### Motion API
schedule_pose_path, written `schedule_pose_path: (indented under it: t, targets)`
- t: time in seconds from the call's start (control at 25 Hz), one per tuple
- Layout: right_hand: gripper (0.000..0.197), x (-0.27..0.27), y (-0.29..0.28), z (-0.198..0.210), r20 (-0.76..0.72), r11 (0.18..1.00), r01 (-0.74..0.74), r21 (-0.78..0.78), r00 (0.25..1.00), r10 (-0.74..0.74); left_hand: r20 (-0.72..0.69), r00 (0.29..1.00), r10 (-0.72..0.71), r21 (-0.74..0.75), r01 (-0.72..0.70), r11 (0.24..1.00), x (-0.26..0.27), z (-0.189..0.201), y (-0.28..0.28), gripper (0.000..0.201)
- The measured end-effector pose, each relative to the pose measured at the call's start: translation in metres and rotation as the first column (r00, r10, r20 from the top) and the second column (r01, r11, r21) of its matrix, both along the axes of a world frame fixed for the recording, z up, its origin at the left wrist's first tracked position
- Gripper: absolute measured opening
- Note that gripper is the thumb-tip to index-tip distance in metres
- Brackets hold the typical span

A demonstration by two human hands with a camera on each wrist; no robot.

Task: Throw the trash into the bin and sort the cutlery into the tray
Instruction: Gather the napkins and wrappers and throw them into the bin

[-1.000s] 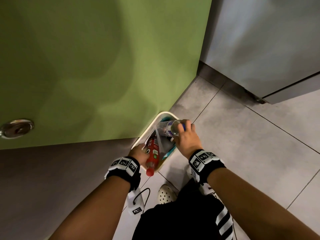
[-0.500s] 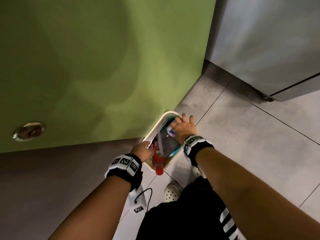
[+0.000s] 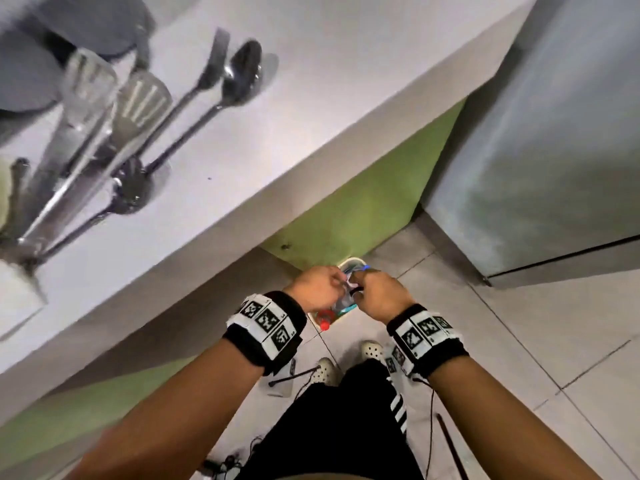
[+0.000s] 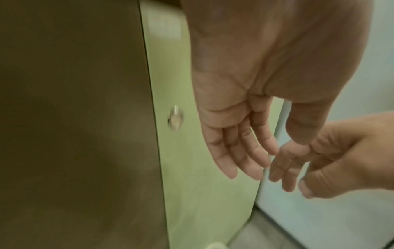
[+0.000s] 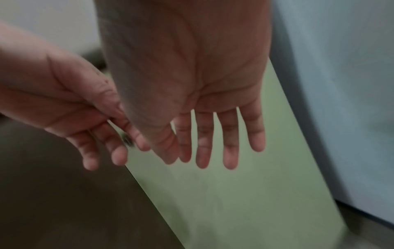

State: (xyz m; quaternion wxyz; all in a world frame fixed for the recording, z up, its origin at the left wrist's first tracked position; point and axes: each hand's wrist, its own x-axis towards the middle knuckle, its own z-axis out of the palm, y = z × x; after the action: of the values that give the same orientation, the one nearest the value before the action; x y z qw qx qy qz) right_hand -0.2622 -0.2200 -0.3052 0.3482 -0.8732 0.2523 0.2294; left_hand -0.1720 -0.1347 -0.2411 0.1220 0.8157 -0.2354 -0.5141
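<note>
A small white bin (image 3: 350,262) stands on the floor against the green cabinet. A red bottle (image 3: 324,323) and a clear plastic bottle (image 3: 341,303) lie in it. My left hand (image 3: 318,285) and right hand (image 3: 378,293) hover close together above the bin. The left wrist view shows my left hand (image 4: 241,151) with relaxed, straight fingers and nothing in it. In the right wrist view my right hand (image 5: 213,143) is spread flat and empty. On the white counter lie a spoon (image 3: 242,72), a slotted spatula (image 3: 142,98), tongs (image 3: 81,109) and another spoon (image 3: 130,188).
The counter edge (image 3: 311,174) overhangs the green cabinet door (image 3: 363,209), which has a round knob (image 4: 176,118). A steel appliance (image 3: 554,133) stands at the right. My white shoes (image 3: 323,370) and a cable are on the tiled floor.
The right hand let go of the clear bottle, which now lies in the bin. Both hands rose from the bin, empty. The head view lifted and now takes in the counter.
</note>
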Motion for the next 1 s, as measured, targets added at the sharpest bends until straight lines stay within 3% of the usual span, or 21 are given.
schedule_pose_path:
  t: [0.12,0.2,0.28,0.4,0.52,0.68,0.8,0.88,1.0]
  targets:
    - [0.030,0.008,-0.007,0.093,0.047,0.994,-0.102,-0.029,0.994,0.103,0.161,0.987,-0.004,-0.103,0.021,0.994,0.001,0.091,0.014,0.030]
    - [0.034,0.019,-0.011,0.151,0.120,0.983,-0.181,-0.042,0.976,0.184,0.216,0.974,0.068,-0.201,-0.024,0.979,0.007,0.147,0.029,0.028]
    - [0.035,0.036,-0.011,0.207,0.223,0.971,-0.238,-0.031,0.945,0.239,0.251,0.943,0.218,-0.325,-0.130,0.937,0.017,0.197,0.048,0.025]
    - [0.029,0.063,0.000,0.264,0.410,0.961,-0.273,-0.033,0.874,0.262,0.298,0.822,0.485,-0.505,-0.295,0.811,0.033,0.243,0.079,0.018]
    - [0.027,0.093,0.027,0.287,0.481,0.947,-0.316,-0.058,0.822,0.304,0.354,0.641,0.681,-0.608,-0.396,0.688,0.050,0.260,0.114,0.019]
    - [0.032,0.123,0.076,0.298,0.491,0.889,-0.443,-0.119,0.752,0.440,0.411,0.382,0.828,-0.668,-0.492,0.558,0.076,0.259,0.166,0.022]
    - [0.035,0.142,0.114,0.295,0.456,0.831,-0.519,-0.198,0.702,0.547,0.540,0.183,0.822,-0.639,-0.546,0.541,0.097,0.251,0.210,0.030]
    - [0.038,0.158,0.140,0.295,0.441,0.796,-0.547,-0.259,0.667,0.601,0.602,0.087,0.794,-0.618,-0.578,0.532,0.114,0.246,0.240,0.035]
    - [0.041,0.181,0.176,0.292,0.413,0.738,-0.592,-0.324,0.613,0.673,0.737,0.054,0.674,-0.481,-0.659,0.578,0.130,0.242,0.275,0.047]
